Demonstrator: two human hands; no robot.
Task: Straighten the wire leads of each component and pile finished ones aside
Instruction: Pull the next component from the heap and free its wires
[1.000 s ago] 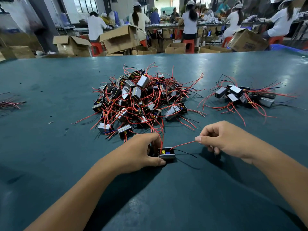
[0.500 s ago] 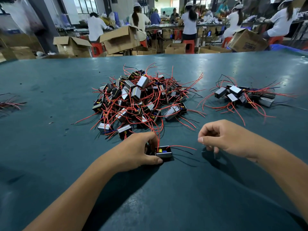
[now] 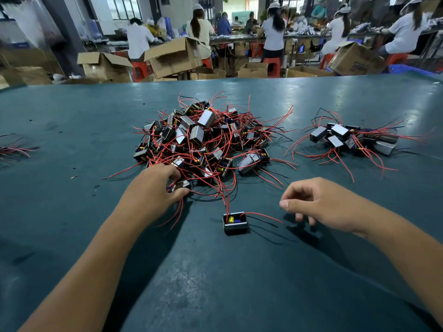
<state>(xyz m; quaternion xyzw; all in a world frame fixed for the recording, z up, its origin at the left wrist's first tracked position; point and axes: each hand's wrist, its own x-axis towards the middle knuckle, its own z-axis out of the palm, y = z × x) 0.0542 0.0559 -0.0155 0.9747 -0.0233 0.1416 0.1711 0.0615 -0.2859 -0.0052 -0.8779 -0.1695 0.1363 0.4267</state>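
Observation:
A small black box component (image 3: 235, 222) with red and black leads lies alone on the green table, between my hands. My left hand (image 3: 153, 190) reaches into the near edge of the big tangled pile (image 3: 203, 140) and grips another component (image 3: 179, 186) between thumb and fingers. My right hand (image 3: 318, 203) hovers just right of the lone component's red lead, fingers loosely curled, holding nothing. A smaller pile of components (image 3: 347, 140) with leads lying sideways sits at the right.
A bundle of red and black wires (image 3: 14, 149) lies at the table's left edge. Beyond the green table (image 3: 215, 283) stand cardboard boxes (image 3: 172, 57), red stools and several seated workers.
My left hand let go of the lone component and moved up-left to grip another at the pile's edge. My right hand released the red lead and hangs loose.

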